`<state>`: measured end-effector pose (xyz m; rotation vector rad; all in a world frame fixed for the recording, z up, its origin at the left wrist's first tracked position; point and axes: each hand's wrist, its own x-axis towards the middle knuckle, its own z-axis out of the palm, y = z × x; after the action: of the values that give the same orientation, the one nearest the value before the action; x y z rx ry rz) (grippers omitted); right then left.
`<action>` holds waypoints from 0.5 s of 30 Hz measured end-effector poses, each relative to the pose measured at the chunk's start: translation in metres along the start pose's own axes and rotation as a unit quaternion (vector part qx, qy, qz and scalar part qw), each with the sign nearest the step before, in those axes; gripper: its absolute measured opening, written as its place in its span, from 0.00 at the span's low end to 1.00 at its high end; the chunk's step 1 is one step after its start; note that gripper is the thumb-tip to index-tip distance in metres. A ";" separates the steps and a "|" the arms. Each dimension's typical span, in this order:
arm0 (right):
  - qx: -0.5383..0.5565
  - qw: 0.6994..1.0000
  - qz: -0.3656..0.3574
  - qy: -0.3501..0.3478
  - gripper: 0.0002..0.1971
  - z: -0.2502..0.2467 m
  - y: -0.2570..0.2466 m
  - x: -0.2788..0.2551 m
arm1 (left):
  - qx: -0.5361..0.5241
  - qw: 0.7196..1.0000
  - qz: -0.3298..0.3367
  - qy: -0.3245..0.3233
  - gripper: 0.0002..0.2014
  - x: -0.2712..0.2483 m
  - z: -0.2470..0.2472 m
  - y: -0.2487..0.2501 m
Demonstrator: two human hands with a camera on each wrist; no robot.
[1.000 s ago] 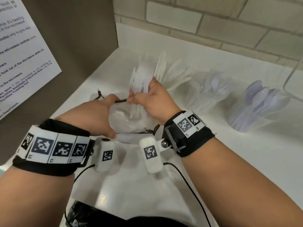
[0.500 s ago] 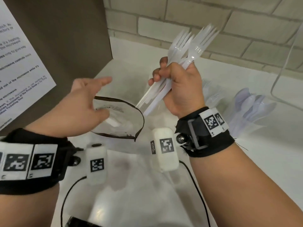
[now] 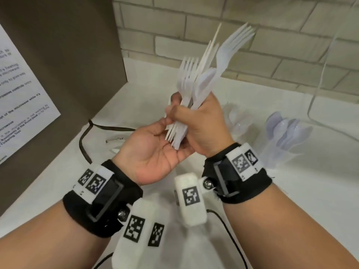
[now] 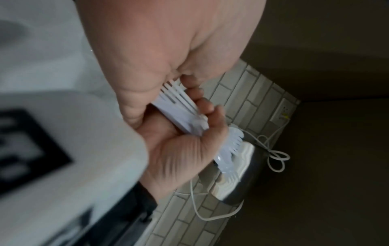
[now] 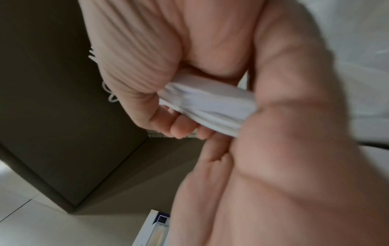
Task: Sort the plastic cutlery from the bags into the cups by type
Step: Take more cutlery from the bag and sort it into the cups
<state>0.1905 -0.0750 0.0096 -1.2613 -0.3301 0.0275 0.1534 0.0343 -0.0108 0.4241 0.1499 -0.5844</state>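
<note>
The white counter (image 3: 291,191) runs back to a pale brick wall (image 3: 272,35), with a dark panel and a printed notice (image 3: 19,105) along its left edge. Toward the back right corner stand two clear plastic cups: the nearer, right one (image 3: 279,150) holds translucent spoons, the one behind your wrist (image 3: 236,121) holds what look like forks. A flattened clear bag with a dark drawstring (image 3: 91,133) lies by the left edge, seemingly emptied or nearly so.

Your right hand (image 3: 202,123) is clamped in a fist round a bundle of white plastic forks (image 3: 196,84), held up above the middle of the counter, tines fanning upward, handle ends poking out below. Your left hand (image 3: 153,152) lies flat and relaxed, palm up, its fingers touching those handle ends.

You appear to be squaring the bundle before dropping it in a cup. Tap the handle ends against your left palm until they sit level, loosening the fist only slightly; these pieces are thin, smooth and slippery, and a slack grip would let them slide out. One slim blade-like piece stands taller than the rest, so check whether a knife is mixed in and pull it aside. Then lower the forks handle-first into the fork cup; the cup is light and thin-walled, and may tip if the bundle strikes its rim.
</note>
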 end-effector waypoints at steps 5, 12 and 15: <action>-0.011 0.998 0.055 -0.016 0.10 -0.007 0.008 -0.009 | 0.028 0.999 0.029 -0.019 0.29 0.001 -0.008 -0.002; -0.013 0.982 0.093 -0.163 0.13 -0.005 0.017 -0.013 | 0.376 0.915 0.147 0.003 0.28 -0.006 -0.001 0.013; -0.056 0.967 0.131 -0.210 0.08 0.000 0.025 -0.021 | 0.477 0.867 0.138 0.050 0.23 -0.008 0.006 0.013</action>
<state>0.1747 -0.0708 -0.0189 -1.4022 -0.5339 0.5141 0.1544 0.0455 0.0015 1.4204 -0.1192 -0.3131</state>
